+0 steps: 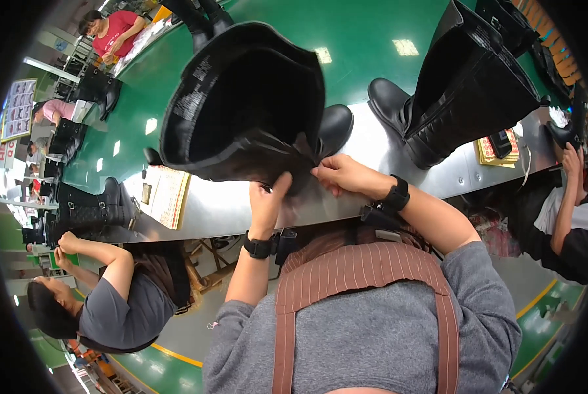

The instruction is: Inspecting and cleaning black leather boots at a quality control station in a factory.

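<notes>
A tall black boot (241, 167) stands in front of me, its wide shaft opening turned up toward me. My left hand (268, 205) grips the near side of the shaft, thumb up against the leather and the fingers partly hidden. Just to its right, my right hand (350, 176) is closed in a pinch at the boot's creased side edge; whether a small part sits between the fingertips is hidden. The boot's rounded toe (336, 127) shows beyond the right hand. A second tall black boot (464, 92), with laces, stands to the right.
The metal worktable edge (241, 220) runs before me, with a green strip (366, 39) behind. Sheets of stickers (169, 197) lie left; another stack (500, 150) carries a dark object at right. Co-workers handle boots on both sides, one person (126, 295) close at left.
</notes>
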`<state>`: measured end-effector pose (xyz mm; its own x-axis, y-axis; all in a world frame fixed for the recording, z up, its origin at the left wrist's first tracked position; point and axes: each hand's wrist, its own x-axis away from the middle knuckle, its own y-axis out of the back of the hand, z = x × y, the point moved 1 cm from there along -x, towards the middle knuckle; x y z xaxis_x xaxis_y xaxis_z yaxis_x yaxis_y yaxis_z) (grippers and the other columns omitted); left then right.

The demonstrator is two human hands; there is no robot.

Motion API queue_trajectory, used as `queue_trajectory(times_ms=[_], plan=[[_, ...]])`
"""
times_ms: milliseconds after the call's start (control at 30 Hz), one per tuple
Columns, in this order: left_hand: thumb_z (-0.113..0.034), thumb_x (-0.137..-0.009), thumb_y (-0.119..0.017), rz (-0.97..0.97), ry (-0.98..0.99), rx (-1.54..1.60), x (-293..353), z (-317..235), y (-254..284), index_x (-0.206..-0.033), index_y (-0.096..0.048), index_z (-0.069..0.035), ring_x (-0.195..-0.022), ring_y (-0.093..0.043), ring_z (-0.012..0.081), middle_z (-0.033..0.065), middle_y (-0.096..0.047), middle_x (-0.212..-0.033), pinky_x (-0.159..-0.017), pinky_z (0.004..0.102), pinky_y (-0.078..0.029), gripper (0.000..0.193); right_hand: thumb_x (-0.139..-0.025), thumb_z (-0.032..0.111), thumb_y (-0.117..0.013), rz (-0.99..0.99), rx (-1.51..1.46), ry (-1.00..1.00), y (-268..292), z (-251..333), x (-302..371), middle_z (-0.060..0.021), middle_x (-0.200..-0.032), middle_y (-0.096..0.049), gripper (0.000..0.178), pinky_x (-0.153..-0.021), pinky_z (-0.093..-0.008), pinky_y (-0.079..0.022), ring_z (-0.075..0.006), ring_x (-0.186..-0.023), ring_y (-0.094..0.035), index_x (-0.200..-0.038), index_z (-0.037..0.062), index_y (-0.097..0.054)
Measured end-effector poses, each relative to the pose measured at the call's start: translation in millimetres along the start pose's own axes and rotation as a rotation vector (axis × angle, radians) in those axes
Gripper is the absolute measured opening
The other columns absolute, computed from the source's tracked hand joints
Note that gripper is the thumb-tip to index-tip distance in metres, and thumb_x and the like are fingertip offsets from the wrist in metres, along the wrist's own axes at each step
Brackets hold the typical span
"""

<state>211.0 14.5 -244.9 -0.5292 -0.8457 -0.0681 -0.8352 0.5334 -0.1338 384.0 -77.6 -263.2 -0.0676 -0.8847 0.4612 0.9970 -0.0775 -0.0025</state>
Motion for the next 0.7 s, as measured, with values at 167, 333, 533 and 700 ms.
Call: queue_trajectory(times_ms=[167,333,533,700], plan=[[-0.002,-0.072,-0.076,0.3,0.154,-0.325,-0.7,-2.3,-2.9,-0.105,-0.061,0.003,-0.089,-0.063,0.0147,0.0074,-0.066,-0.099,-0.078,0.0283,-0.051,0.036,-0.095,0.035,-0.053,0.051,-0.074,0.109,0.5,-5.4,3.3,-0.0026,-0.08,-0.062,0.034,-0.057,-0.0229,-0.049,-0.0086,-0.062,-0.055,-0.092,0.0034,-0.065],[0.001,-0.072,-0.076,0.233,0.005,-0.462,1.5,30.1,21.4,-0.117,-0.053,0.002,-0.096,-0.06,0.0181,0.0101,-0.062,-0.106,-0.09,0.0316,-0.046,0.05,-0.095,0.029,-0.049,-0.013,-0.079,0.315,-12.3,1.2,6.5,-0.0029,-0.066,-0.06,0.035,-0.052,-0.0261,-0.045,-0.0101,-0.057,-0.053,-0.079,0.0019,-0.065],[0.001,-0.073,-0.075,0.145,-0.118,-0.46,1.0,23.3,15.9,-0.128,-0.04,0.005,-0.107,-0.054,0.0203,0.0132,-0.05,-0.126,-0.095,0.0328,-0.043,0.065,-0.094,0.027,-0.051,0.033,-0.13,0.745,-14.1,126.7,88.7,-0.0048,-0.06,-0.06,0.036,-0.045,-0.0254,-0.042,-0.0097,-0.046,-0.053,-0.071,0.0024,-0.064],[-0.011,-0.072,-0.08,0.377,-0.014,-0.453,0.7,1.4,-2.7,-0.112,-0.058,0.004,-0.097,-0.06,0.0187,0.0092,-0.064,-0.103,-0.085,0.0316,-0.048,0.048,-0.097,0.025,-0.051,0.026,-0.142,0.775,-10.2,158.8,124.1,-0.0018,-0.059,-0.058,0.032,-0.042,-0.0215,-0.039,-0.0059,-0.045,-0.05,-0.079,0.0025,-0.064]])
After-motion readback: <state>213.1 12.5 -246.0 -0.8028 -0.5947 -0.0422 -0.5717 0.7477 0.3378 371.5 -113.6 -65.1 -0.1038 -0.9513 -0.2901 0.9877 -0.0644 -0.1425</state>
